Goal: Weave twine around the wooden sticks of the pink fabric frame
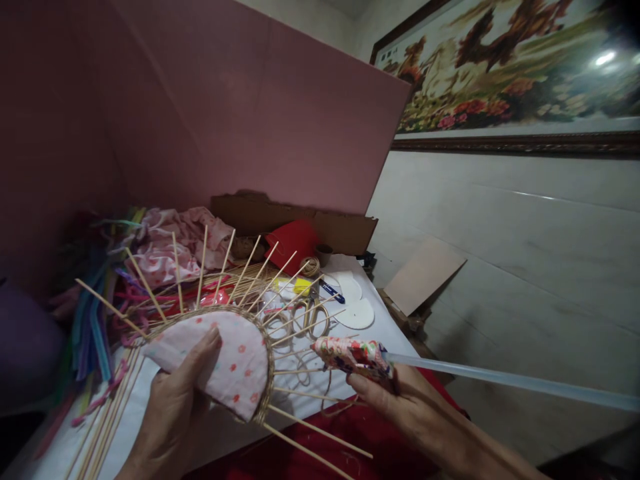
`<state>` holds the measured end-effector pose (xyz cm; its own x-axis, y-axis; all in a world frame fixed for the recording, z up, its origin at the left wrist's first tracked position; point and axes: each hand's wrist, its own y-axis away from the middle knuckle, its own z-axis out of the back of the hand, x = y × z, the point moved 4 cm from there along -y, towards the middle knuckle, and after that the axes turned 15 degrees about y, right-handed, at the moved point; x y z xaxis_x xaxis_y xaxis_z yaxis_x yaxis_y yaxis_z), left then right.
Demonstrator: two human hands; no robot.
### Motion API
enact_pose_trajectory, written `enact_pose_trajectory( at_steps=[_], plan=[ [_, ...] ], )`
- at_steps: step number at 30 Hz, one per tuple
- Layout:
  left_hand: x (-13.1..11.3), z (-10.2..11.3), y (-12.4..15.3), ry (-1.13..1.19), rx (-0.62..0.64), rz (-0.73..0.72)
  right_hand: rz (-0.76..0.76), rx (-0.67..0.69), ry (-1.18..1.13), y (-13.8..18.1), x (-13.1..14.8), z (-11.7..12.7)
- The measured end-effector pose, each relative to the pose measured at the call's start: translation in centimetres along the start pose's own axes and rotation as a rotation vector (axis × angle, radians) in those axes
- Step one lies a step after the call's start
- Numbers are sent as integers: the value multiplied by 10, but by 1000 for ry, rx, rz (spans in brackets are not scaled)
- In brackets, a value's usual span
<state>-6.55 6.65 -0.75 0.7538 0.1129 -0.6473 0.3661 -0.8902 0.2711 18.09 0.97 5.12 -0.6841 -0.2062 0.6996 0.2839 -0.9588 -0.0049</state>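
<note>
My left hand (183, 387) grips a half-round panel (237, 360) covered in pale pink cloth with small red prints, thumb on its face and fingers behind it. Twisted cord runs along the curved edge, and thin wooden sticks (245, 270) fan out from there. In my right hand (385, 400) is a hot glue gun (345, 352) with a flowery covering, and a long translucent glue stick (500, 378) juts from its back. The gun's tip points left, close to the sticks on the panel's right side; whether it touches one I cannot tell.
Behind the panel lie scissors (316, 319), a blue cutter (332, 291), white rounded pieces (355, 313) and a cord coil (311, 267) on the white-covered table (395, 333). Crumpled pink cloth (165, 243), coloured strips (93, 327) and loose sticks (113, 413) are at left. Cardboard (345, 230) stands at the back.
</note>
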Motion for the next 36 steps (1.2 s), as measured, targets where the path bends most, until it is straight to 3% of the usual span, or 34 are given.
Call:
enact_pose_trajectory(
  at_steps=[14, 30, 36],
  plan=[
    [-2, 2, 0, -7, 3, -7, 0, 116, -54, -2, 8, -5],
    [-1, 2, 0, -12, 14, -6, 59, 99, -6, -3, 13, -3],
    [-1, 1, 1, -3, 28, -16, 27, 20, 76, -1, 9, -1]
  ],
)
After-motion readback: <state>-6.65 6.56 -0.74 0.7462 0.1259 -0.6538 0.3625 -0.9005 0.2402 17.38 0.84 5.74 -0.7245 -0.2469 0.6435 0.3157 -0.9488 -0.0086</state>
